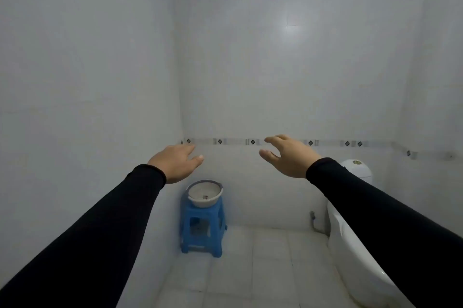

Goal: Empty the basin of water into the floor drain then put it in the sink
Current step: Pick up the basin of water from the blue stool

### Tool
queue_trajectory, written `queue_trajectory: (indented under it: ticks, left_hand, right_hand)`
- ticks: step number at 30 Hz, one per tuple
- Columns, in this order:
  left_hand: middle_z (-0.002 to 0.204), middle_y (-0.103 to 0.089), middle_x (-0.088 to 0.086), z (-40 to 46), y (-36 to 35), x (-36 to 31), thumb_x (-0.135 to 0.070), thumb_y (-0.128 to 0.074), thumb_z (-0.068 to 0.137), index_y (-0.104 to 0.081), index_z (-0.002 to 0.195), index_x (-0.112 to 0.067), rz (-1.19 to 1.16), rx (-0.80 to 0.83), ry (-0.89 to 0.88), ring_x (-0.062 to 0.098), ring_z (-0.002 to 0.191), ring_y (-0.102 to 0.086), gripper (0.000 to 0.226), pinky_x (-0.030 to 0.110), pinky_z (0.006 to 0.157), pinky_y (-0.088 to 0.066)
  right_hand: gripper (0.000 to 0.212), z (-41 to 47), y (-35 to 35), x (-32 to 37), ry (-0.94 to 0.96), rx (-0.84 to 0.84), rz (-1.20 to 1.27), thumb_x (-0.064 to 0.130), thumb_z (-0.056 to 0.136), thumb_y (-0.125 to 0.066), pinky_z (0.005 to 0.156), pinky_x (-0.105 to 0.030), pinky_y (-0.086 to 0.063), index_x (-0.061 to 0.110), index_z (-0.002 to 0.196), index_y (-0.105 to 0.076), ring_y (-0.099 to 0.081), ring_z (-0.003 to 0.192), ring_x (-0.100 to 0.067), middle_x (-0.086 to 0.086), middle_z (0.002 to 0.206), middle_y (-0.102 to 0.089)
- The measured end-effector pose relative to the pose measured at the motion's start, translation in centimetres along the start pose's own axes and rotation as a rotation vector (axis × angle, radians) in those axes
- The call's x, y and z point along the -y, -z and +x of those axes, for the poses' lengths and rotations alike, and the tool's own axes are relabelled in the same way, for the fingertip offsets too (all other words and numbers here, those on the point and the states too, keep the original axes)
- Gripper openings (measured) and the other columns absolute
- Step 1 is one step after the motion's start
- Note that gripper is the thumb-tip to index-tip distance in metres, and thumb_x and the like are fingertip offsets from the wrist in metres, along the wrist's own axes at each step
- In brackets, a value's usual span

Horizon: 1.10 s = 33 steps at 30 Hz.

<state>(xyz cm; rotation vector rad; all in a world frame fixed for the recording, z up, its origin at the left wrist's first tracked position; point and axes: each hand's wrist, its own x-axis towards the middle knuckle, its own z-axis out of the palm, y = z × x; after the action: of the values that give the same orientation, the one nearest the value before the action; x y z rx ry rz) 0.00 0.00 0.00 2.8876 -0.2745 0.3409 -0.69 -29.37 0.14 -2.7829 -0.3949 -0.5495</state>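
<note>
A white basin [205, 193] with a grey rim sits on a blue plastic stool [203, 226] in the far left corner of a tiled bathroom. Something small and dark lies at the basin's bottom; I cannot tell whether it holds water. My left hand [175, 162] is stretched forward in the air, above the basin in the picture and well short of it, fingers apart and empty. My right hand [288, 154] is also raised and open, to the right of the basin, holding nothing. Both arms wear black sleeves. No floor drain or sink is in view.
A white toilet [350, 240] with its tank [357, 170] stands along the right wall, partly behind my right arm. A water hose fitting [312, 217] sticks out of the back wall beside it. Pale floor tiles [263, 270] stretch between stool and toilet.
</note>
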Motion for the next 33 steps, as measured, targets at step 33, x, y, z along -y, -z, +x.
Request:
queue_trajectory:
  ticks: [33]
  left_hand:
    - [0.156,-0.034,0.01,12.1,-11.2,12.1,-0.054,-0.033,0.096,-0.03,0.15,-0.017,-0.03,0.134,0.162,0.027,0.142,-0.032,0.066,0.04,0.111,-0.028]
  right_hand:
    - [0.06,14.1,-14.9,-4.0,-0.103,0.231,0.021,0.055,0.094,-0.034,0.103,-0.036,-0.036,0.018,0.141,-0.04,-0.046,0.128,-0.024,-0.007,0.145,-0.043]
